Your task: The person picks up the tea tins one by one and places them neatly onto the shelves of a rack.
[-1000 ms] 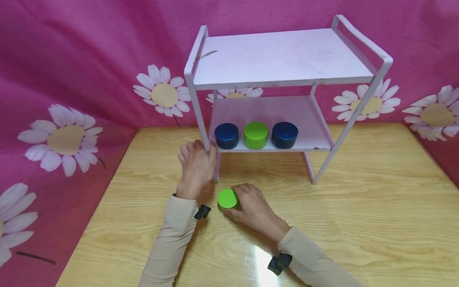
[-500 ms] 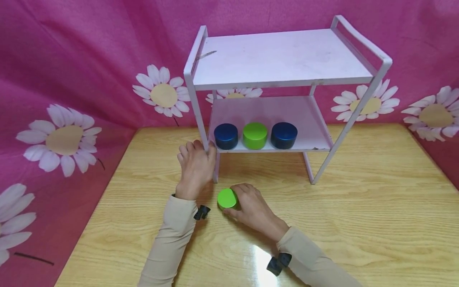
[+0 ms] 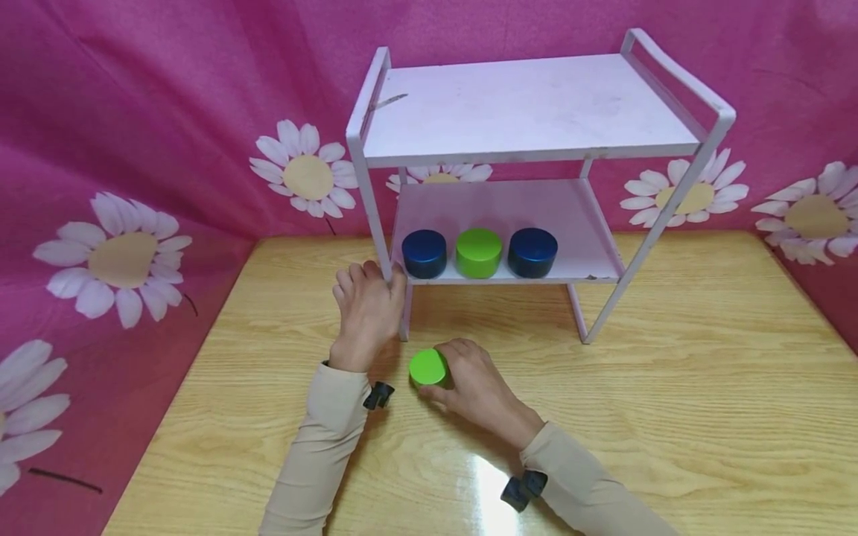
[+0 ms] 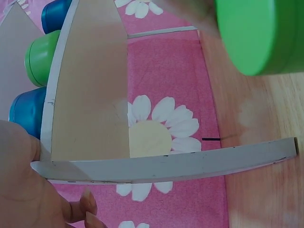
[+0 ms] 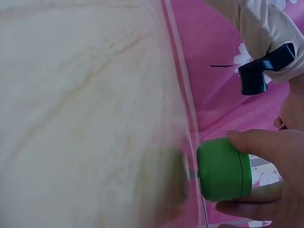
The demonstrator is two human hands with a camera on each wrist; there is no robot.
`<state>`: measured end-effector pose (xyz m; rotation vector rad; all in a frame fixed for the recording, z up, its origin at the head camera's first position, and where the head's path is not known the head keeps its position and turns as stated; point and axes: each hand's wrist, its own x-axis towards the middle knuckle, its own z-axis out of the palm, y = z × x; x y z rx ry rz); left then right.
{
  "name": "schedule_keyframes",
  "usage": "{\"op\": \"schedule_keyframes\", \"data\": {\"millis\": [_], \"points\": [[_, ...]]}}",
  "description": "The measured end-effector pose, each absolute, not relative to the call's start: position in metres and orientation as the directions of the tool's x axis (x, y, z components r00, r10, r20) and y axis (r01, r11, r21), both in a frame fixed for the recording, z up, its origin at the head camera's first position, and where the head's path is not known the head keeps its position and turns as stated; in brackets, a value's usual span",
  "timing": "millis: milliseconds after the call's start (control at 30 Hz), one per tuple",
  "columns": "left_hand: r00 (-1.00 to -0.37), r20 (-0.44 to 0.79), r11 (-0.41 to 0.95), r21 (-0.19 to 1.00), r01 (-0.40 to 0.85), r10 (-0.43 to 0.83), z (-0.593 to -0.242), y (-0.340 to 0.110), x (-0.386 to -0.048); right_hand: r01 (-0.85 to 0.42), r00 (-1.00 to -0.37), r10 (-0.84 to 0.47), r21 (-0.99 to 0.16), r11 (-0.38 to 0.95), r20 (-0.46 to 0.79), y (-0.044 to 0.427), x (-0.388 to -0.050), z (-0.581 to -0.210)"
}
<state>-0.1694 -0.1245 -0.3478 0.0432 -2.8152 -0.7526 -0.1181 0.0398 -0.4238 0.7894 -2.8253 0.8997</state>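
Observation:
My left hand (image 3: 367,316) grips the front left leg of a white two-tier metal shelf (image 3: 529,104). In the left wrist view its fingers (image 4: 80,209) curl by that post. A round green lidded jar (image 3: 427,367) is held by my right hand (image 3: 479,387), just in front of the shelf. The right wrist view shows thumb and fingers on opposite sides of this jar (image 5: 221,168); whether its base touches the table cannot be told. Along the lower shelf's front edge stand a blue jar (image 3: 424,254), a second green jar (image 3: 479,253) and another blue jar (image 3: 532,253).
The shelf stands on a wood-grain table (image 3: 704,417). Behind and to the sides hangs a pink cloth with daisies (image 3: 201,89). The shelf's top tier has raised side rails (image 3: 684,71). Both sleeved wrists wear black camera mounts (image 3: 379,396).
The green jar in my right hand has shifted very slightly up and right in the head view. My left hand stays on the shelf leg, and the jars on the shelf keep their places.

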Motion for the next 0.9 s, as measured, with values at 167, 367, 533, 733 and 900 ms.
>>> {"op": "schedule_keyframes", "data": {"millis": [167, 367, 533, 733, 900], "points": [[-0.975, 0.205, 0.868, 0.495, 0.028, -0.085, -0.348, -0.125, -0.169, -0.51, -0.858, -0.45, -0.515, 0.689, 0.246, 0.042, -0.119, -0.421], [-0.977, 0.197, 0.87, 0.493, 0.023, -0.086, -0.347, -0.124, -0.169, -0.527, -0.849, -0.448, -0.509, 0.68, 0.281, 0.045, -0.119, -0.417], [-0.974, 0.21, 0.877, 0.48, 0.022, -0.09, -0.347, -0.124, -0.169, -0.517, -0.855, -0.442, -0.512, 0.686, 0.271, 0.047, -0.119, -0.413], [-0.973, 0.213, 0.881, 0.472, 0.02, -0.092, -0.347, -0.124, -0.17, -0.505, -0.862, -0.432, -0.515, 0.693, 0.265, 0.05, -0.12, -0.409], [-0.974, 0.207, 0.88, 0.474, 0.015, -0.095, -0.347, -0.124, -0.17, -0.494, -0.868, -0.429, -0.519, 0.697, 0.25, 0.052, -0.121, -0.406]]}}
